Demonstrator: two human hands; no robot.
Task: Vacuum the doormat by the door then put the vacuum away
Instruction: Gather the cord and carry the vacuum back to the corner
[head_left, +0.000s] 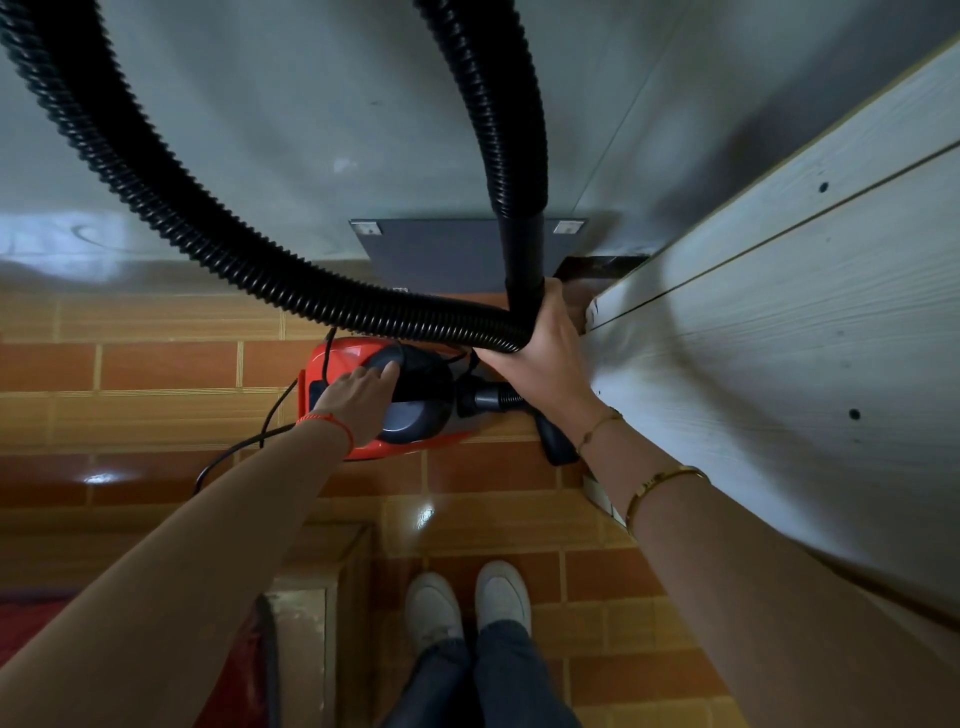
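Black ribbed hose (156, 182) is gripped by the right hand (540, 353), whose fingers are curled round it where the hose bends into a smooth black tube (524, 260) rising past the thumb. The left hand (358, 395) is laid on the dark handle on top of the red vacuum (337, 358), fingers bent over it; whether they close fully round the handle cannot be told. The two hands are held apart, the vacuum sitting on the orange tiled floor (156, 364) directly under the left hand and just left of the right one. A thin black cord (244, 441) is seen trailing from the vacuum beneath the left wrist. Beside the right forearm a pale wooden panel (779, 312) runs along. Beyond both hands a grey board (441, 254) lies against the wall. Below the arms, two white shoes (467, 603) are visible.
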